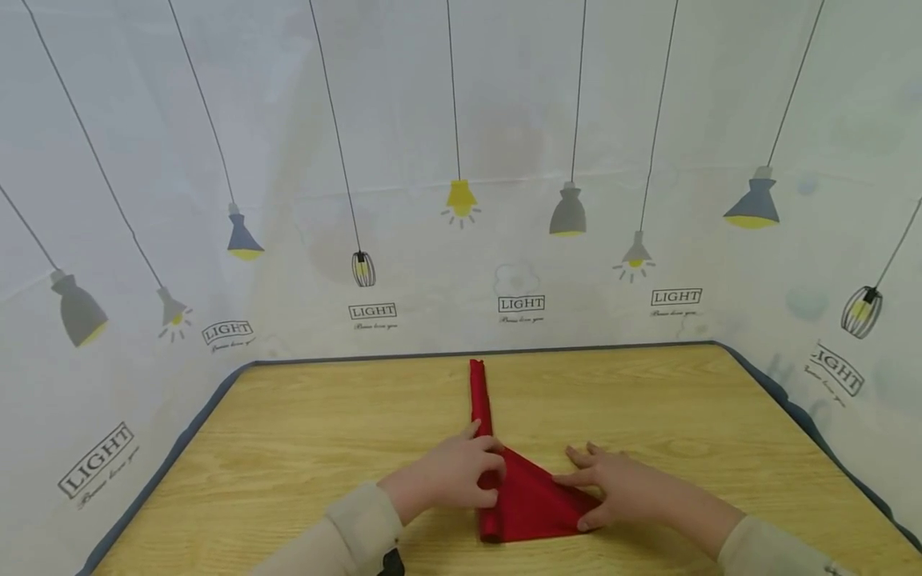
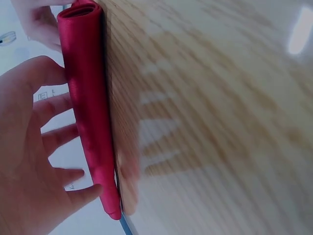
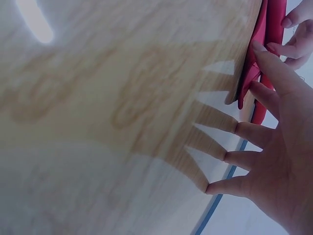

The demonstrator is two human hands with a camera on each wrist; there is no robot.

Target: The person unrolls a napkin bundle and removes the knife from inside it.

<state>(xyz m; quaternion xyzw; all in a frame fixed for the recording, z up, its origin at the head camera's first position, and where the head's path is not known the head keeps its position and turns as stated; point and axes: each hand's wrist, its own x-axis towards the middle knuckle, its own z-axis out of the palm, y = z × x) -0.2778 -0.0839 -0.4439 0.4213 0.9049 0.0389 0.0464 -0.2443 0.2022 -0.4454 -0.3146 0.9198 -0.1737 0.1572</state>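
Observation:
A red cloth (image 1: 536,500), partly rolled into a long narrow tube, lies on the wooden table, with a flat triangular flap spread to the right. The left hand (image 1: 461,472) rests along the roll with its fingers spread. In the left wrist view, those fingertips touch the side of the red roll (image 2: 88,88), whose near end shows spiral layers. At the flap's pointed corner, the right hand (image 1: 619,488) touches the cloth with thumb and index finger. Its other fingers are spread, their tips on the table, as the right wrist view shows the right hand (image 3: 279,152).
The wood-grain table (image 1: 324,416) has a dark blue edge (image 1: 360,358) along its back and sides. Behind it stands a pale wall covering (image 1: 410,120) printed with hanging lamps and the word LIGHT. A glare spot shows on the tabletop in both wrist views.

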